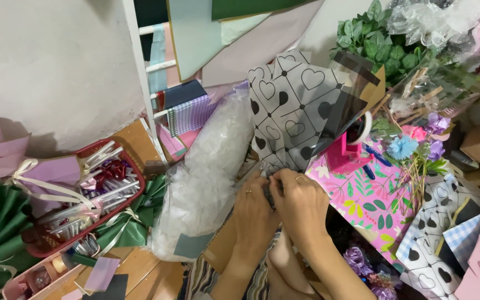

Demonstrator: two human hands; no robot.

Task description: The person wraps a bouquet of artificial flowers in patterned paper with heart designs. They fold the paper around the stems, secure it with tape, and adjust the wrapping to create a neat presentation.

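Head view: showed both hands pinched together on the lower end of a cone of heart-printed wrapping paper (295,105). Left hand (254,208) and right hand (302,203) touching each other, fingers curled in and closed on the gathered neck of the cone; not open, not wide. Long axis of the cone ran up and slightly to the right, away from the grip, so the wide mouth stood far from the hands and the narrow point sat inside them. Right hand lay a bit higher and more on top of the neck, left hand more at the side and below; which one carried most of the hold could not be told. Dark transparent sheet (348,103) folded over the right part of the cone, touching it.

Around the grip: a clear plastic bag with white filling (206,178) just beside the left hand, leaning on the white rack (140,72). Pink floral paper (370,194) just right of the right hand, partly under the cone. Pink tape holder (344,155) behind it, close to the cone's right edge. Red basket of ribbons (129,161) well apart at the left, green leaves (370,41) at the upper right
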